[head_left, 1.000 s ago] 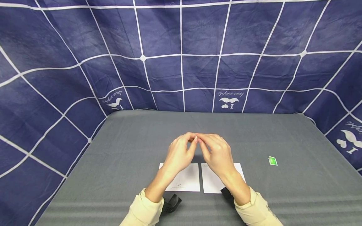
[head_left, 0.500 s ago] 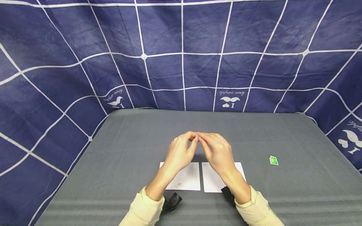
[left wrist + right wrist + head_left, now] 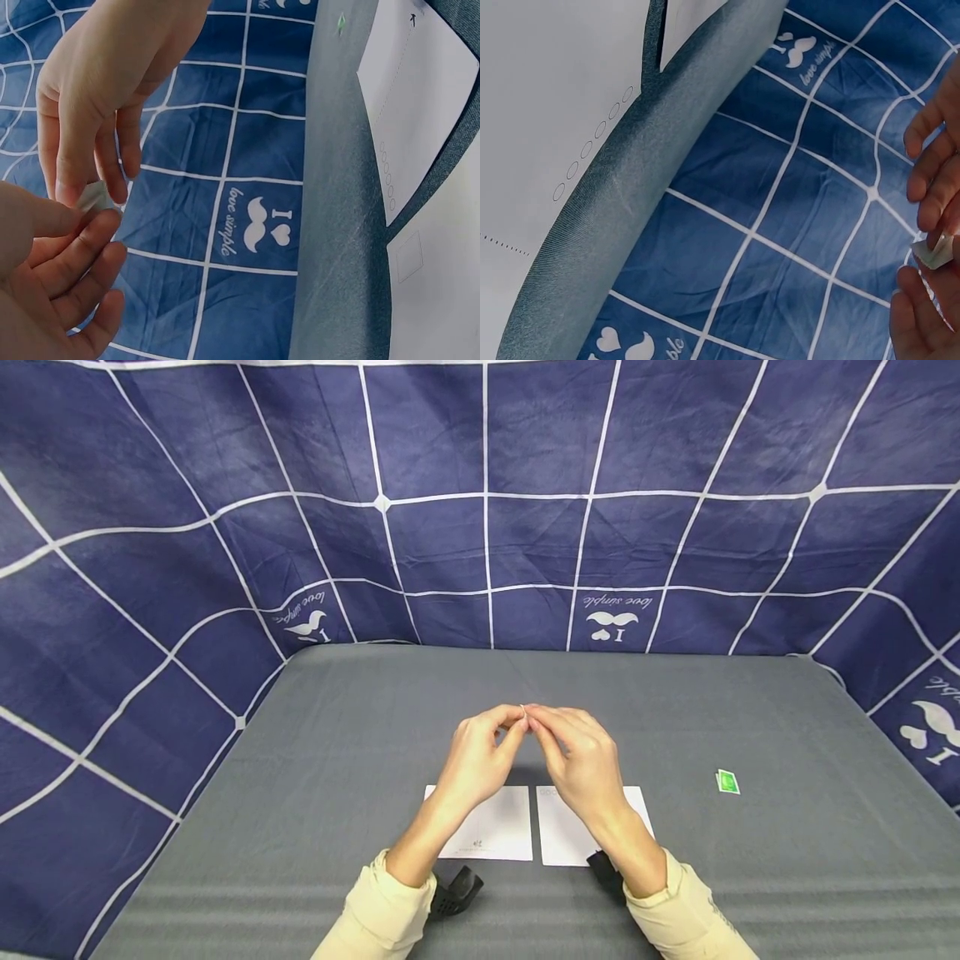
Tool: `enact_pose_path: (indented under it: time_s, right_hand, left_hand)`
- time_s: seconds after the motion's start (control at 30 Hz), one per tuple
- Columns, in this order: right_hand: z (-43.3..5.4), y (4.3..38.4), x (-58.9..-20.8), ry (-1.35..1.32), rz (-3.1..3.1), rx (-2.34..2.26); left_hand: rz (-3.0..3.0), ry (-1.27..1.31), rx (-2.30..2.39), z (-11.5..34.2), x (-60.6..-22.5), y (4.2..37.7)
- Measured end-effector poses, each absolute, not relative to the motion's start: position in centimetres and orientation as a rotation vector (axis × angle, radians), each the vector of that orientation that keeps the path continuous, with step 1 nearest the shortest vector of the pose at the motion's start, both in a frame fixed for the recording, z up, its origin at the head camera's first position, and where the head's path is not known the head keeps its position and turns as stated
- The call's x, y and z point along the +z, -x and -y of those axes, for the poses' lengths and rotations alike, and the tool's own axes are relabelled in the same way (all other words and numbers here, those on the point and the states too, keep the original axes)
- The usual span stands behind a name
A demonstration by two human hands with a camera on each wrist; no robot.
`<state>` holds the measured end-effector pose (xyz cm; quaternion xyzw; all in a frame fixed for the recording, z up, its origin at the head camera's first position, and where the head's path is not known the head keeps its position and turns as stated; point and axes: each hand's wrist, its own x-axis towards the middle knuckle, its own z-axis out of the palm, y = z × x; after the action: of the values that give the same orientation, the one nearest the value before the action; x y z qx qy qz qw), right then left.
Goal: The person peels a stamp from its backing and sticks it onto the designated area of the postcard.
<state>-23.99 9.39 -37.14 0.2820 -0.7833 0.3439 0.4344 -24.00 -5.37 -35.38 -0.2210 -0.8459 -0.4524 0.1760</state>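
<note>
My left hand [image 3: 477, 753] and right hand [image 3: 583, 758] meet at the fingertips above the table, in front of me. Between them they pinch a small, thin, pale piece of paper [image 3: 93, 196], stamp-sized and bent. The left wrist view shows thumb and fingers of both hands on it. In the right wrist view the pale paper [image 3: 934, 253] shows a folded corner; fingers cover the rest. Below the hands lie two white envelopes side by side, the left envelope [image 3: 497, 831] and the right envelope [image 3: 562, 837], partly hidden by the forearms.
Small green stamp-like pieces [image 3: 727, 782] with white borders lie on the grey table cloth [image 3: 360, 743] at the right. Black wrist straps [image 3: 457, 893] hang beneath the forearms. A blue curtain [image 3: 540, 543] with white grid lines stands behind the table.
The hands keep pinching the small paper, with slight finger movement; a thin white edge now shows above the fingertips. The head view has tilted slightly, shifting the table scene up.
</note>
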Motion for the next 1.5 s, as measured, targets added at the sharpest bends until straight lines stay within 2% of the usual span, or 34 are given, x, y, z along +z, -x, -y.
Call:
enact_pose_path:
  time_s: [1.5]
  right_hand:
    - [-9.80, 23.86, -36.50, -0.561, 2.112, 1.201]
  left_hand:
    - [2.467, 0.656, -1.266, 5.82, -35.30, 24.58]
